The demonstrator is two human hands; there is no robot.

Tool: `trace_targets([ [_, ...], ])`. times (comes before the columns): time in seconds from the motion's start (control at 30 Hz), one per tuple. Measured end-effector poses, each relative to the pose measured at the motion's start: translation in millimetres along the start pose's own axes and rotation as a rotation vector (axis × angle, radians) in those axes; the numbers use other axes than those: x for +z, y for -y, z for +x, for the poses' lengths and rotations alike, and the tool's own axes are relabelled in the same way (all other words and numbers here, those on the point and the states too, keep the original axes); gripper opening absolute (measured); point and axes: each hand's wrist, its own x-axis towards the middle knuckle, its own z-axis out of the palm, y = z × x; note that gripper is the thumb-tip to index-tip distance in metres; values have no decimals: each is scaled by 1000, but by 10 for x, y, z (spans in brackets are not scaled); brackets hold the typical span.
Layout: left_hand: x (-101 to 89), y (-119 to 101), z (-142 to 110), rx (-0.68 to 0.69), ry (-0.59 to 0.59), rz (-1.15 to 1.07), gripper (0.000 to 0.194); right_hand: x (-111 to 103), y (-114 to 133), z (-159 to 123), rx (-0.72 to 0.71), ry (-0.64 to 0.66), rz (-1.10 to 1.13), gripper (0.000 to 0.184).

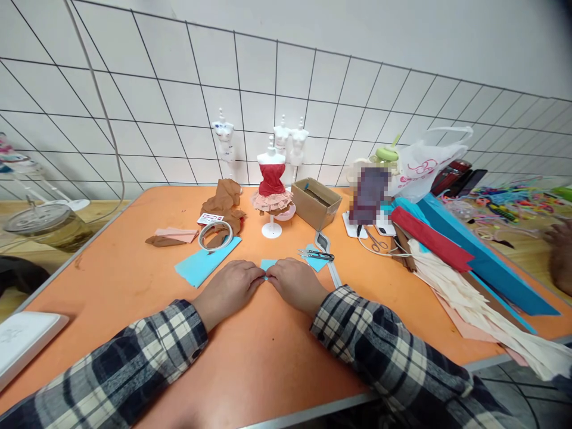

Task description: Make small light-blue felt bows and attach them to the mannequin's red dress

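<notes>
Side by side at the table's middle, my left hand and my right hand both pinch the near edge of a small piece of blue crepe paper. Fingers partly cover it. To the right, black-handled thread snips lie on another blue scrap. A longer blue strip lies left of my hands, with a roll of tape on its far end. Beyond my hands stands a small white dress form in a red top and ruffled pink skirt.
Crumpled brown paper and a cardboard box sit at the back, before several bare white dress forms. Scissors, a cable and crepe paper sheets occupy the right side. A white device lies at left. Another person's hand shows far right.
</notes>
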Motion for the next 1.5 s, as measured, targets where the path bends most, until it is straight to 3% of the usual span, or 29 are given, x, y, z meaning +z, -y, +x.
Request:
trace_targets([
  [0.67, -10, -26, 1, 37, 13, 44, 26, 0, -2, -1, -16, -1, -42, 24],
  [0.93, -12, -35, 1, 83, -49, 25, 21, 41, -20, 17, -5, -24, 9, 16],
  [1.17, 19, -10, -20, 53, -32, 17, 21, 66, -9, 18, -40, -92, -73, 22],
  [1.5, 42, 12, -17, -20, -71, -39, 19, 99, -51, 55, -47, -54, -15, 20],
])
